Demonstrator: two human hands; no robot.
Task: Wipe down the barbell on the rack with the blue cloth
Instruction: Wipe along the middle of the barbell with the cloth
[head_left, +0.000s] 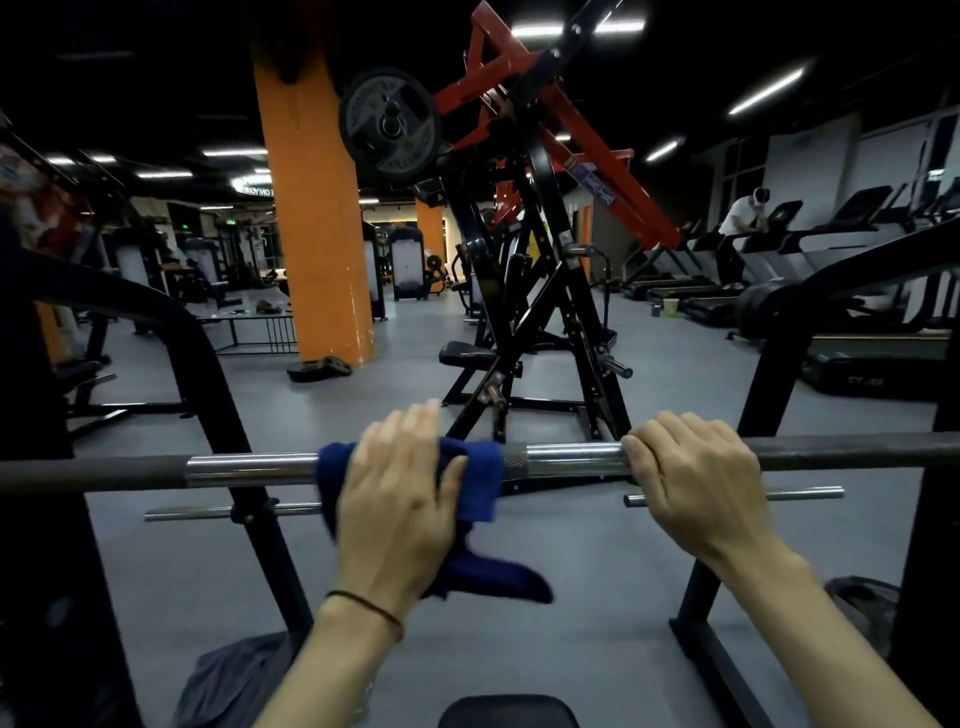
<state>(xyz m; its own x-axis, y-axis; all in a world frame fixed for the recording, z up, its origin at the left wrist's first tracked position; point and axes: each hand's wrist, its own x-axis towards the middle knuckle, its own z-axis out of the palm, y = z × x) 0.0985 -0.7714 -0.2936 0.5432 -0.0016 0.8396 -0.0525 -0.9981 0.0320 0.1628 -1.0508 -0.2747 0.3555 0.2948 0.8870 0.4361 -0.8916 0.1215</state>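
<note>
Cloth (483, 480) wrapped on bar (571, 457), gripped by your left hand (400, 483); bar runs nine to three; right hand (696, 483) clasps it at three.

The barbell (260, 467) runs horizontally across the lower middle of the frame. The cloth (483, 483) wraps it at center, under the left hand (400, 493). The right hand (691, 478) sits on the bar, right of the cloth. A weight machine (524, 291) stands behind, upper center.
</note>
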